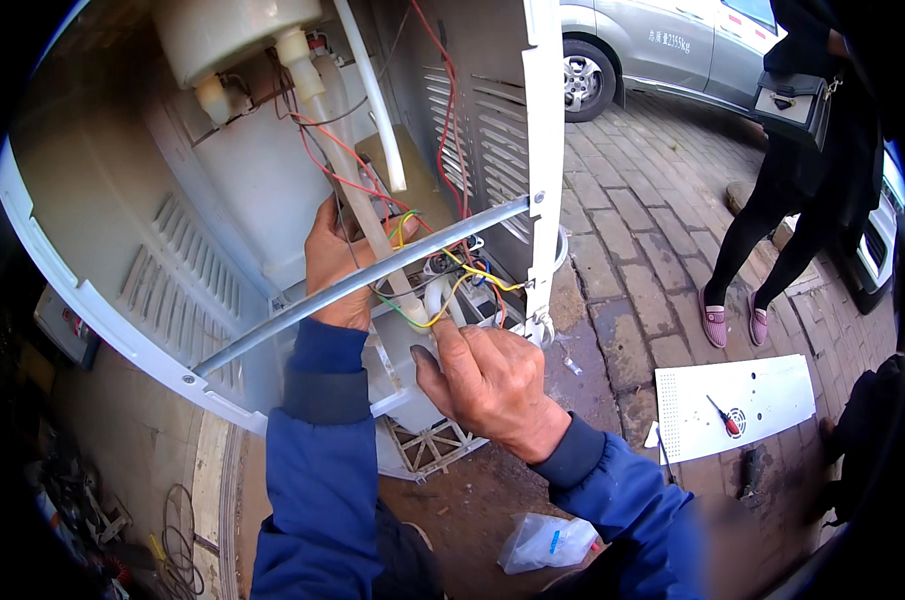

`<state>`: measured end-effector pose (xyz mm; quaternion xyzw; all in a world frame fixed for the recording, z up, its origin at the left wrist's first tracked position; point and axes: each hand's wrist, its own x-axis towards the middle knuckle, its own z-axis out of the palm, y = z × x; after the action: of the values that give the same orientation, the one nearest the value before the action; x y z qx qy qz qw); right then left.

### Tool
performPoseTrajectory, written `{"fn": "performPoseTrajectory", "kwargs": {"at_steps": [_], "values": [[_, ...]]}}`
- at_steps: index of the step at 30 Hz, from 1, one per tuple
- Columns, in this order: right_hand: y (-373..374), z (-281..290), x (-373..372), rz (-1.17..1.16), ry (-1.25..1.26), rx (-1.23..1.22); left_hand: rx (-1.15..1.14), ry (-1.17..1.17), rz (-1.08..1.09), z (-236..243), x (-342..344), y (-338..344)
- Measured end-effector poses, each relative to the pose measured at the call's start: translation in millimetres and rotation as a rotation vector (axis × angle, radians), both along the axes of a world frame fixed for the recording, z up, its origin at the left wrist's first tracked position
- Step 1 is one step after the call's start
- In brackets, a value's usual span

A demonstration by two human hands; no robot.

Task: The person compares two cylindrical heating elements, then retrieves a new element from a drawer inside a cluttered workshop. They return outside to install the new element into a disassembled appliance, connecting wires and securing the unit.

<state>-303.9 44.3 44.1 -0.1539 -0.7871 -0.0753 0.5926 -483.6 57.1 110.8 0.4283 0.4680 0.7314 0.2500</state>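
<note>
An opened white appliance cabinet [272, 150], probably a water dispenser, stands tilted before me. A metal crossbar [372, 272] spans its opening. My left hand [334, 265] reaches inside behind this bar, its fingers curled round behind a translucent tube [372, 235]; whatever they grip is hidden. In front of the bar, my right hand [497, 385] has its fingers bent, the index fingertip at a white hose elbow [436, 298]. What lies under that fingertip is hidden. Yellow-green wires [462, 270] run beside the elbow. A white hose [377, 110] hangs loose-ended above.
A white tank [227, 35] sits at the cabinet's top. On the paving at right lies a white panel [772, 390] with a red-handled screwdriver [729, 425]. A plastic bag [547, 542] is near my feet. A person [782, 190] stands before a silver van [662, 45].
</note>
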Motion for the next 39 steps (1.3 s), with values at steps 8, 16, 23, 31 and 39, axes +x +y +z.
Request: {"fn": "performPoseTrajectory", "kwargs": {"at_steps": [8, 16, 23, 31, 39], "values": [[16, 39, 29, -0.094, 0.26, -0.041, -0.048, -0.03, -0.039, 2, 0, -4], [-5, 77, 42, -0.07, 0.049, -0.335, -0.016, -0.037, -0.076, 0, -3, 0], [-3, 116, 48, -0.076, 0.047, -0.024, 0.029, -0.06, -0.098, -1, 0, 6], [24, 205, 15, -0.19, -0.744, 0.329, 0.05, -0.091, -0.113, 3, 0, 2], [36, 222, -15, -0.257, -1.162, -0.34, 0.027, -0.095, -0.042, 7, 8, 2]]}}
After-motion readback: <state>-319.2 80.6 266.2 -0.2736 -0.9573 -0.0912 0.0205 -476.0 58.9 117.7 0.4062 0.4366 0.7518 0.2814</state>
